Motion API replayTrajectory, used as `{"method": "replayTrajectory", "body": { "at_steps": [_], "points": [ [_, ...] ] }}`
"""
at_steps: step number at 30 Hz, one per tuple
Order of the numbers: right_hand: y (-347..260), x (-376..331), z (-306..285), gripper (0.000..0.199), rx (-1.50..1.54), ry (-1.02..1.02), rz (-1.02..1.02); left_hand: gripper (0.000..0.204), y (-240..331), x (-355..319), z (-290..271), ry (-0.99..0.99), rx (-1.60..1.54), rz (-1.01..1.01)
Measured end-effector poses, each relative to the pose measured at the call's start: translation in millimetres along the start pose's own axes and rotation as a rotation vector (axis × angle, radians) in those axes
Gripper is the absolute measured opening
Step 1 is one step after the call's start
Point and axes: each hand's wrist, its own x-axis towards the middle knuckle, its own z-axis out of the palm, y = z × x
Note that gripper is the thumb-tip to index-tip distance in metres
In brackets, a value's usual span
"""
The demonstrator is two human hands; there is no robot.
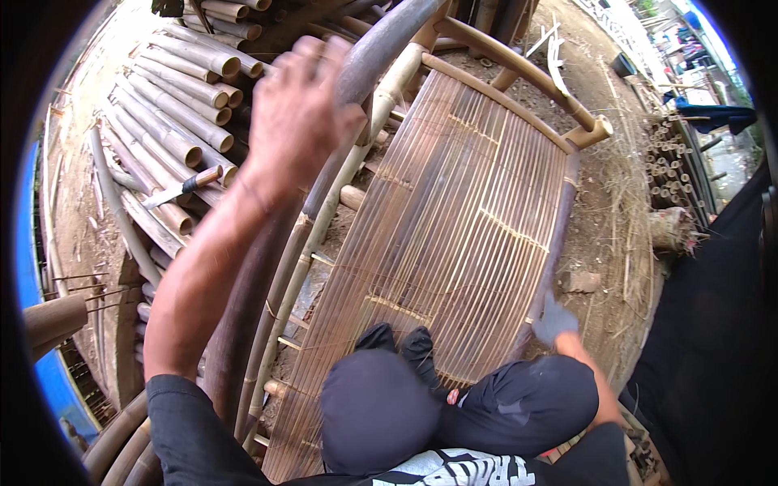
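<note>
I am on a long bamboo bench whose slatted seat [454, 202] stretches away from my knees. My bare left hand [296, 113] is raised beside the dark bamboo top rail [381, 53] on the bench's left side. It is smeared by motion, its thumb close to the rail, and whether it grips cannot be made out. In a grey glove, my right hand [555, 322] reaches down past my right knee and closes around the bamboo pole [561, 219] along the seat's right edge. Some of its fingers are hidden behind the pole.
Cut bamboo poles [174, 105] are stacked at the left, with a knife [185, 186] lying on them. A bamboo armrest [519, 61] closes the bench's far end. Further bundled poles [668, 166] lie at the right, and bamboo scraps litter the dirt floor [608, 243].
</note>
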Motion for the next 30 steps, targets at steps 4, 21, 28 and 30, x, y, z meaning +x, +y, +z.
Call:
{"method": "replayTrajectory", "body": {
  "at_steps": [4, 21, 28, 30],
  "points": [
    [-48.7, 54.2, -151.7, 0.044, -0.404, -0.085, -0.168, 0.103, -71.8, 8.8, 33.0, -0.744, -0.585, -0.582],
    [-323.5, 214.6, -177.2, 0.069, -0.101, 0.237, -1.06, 0.088, -46.2, -19.2, 28.0, -0.714, -0.674, -0.723],
    [-180.6, 318.4, -114.1, 0.058, 0.192, 0.244, -0.477, 0.083, -43.9, -20.8, 18.4, -0.747, -0.639, -0.828],
    [-120.7, 324.2, -120.8, 0.057, 0.169, 0.092, 0.008, 0.087, -42.5, -19.9, 15.6, -0.738, -0.639, -0.853]
  ]
}}
